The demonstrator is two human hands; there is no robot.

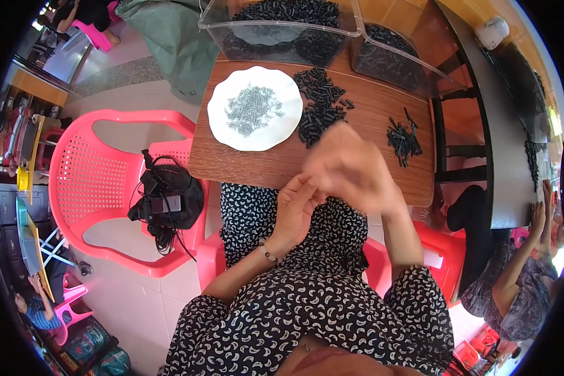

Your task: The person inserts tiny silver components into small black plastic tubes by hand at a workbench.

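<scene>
My left hand (294, 210) is above my lap at the near edge of the table, thumb and fingers pinched together. Whatever sits in that pinch is too small to make out. Close against its fingertips, my right hand (351, 169) is smeared by motion, so its fingers and anything in them cannot be read. Beyond the hands, a white scalloped plate (257, 143) carries a heap of small clear pieces (252, 108). Right of the plate lies a pile of short black tubular pieces (319, 103). A smaller group of black pieces (405, 141) rests farther right on the brown wooden table (244, 164).
Two clear plastic bins, one at the far edge (282, 28) and one at the far right (401, 57), hold many black pieces. A pink chair (97, 182) at left bears a black bag with cables (172, 200). Another person's hand (537, 218) works at a dark table (511, 125).
</scene>
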